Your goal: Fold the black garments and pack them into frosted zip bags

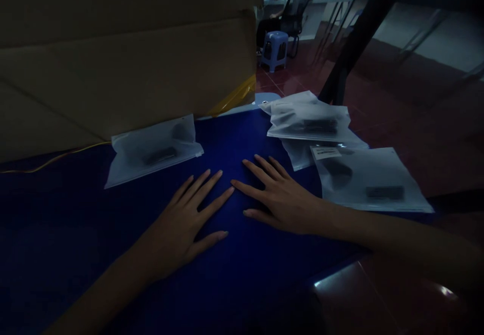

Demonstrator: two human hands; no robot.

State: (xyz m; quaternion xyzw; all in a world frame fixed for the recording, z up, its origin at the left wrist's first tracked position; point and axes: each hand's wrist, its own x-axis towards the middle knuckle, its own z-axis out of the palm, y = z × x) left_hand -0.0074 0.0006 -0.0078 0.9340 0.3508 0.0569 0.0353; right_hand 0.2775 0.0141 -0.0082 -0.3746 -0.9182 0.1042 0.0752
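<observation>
Both of my hands lie flat, palms down, on a dark blue table surface point(94, 254). My left hand point(185, 221) has its fingers stretched out and holds nothing. My right hand point(278, 196) rests beside it, fingers spread, fingertips almost meeting those of the left. A frosted plastic bag point(153, 148) with a dark item inside lies just beyond the left hand. Close to the right wrist sits another frosted bag point(368, 179) with dark items and a white label.
A big cardboard box point(124, 58) stands at the back left, with yellow tape at its corner. Two or three more frosted bags point(310, 118) are stacked at the back right. Beyond the table's right edge are red floor, a dark post point(355, 38), a blue stool point(275, 48) and a chair.
</observation>
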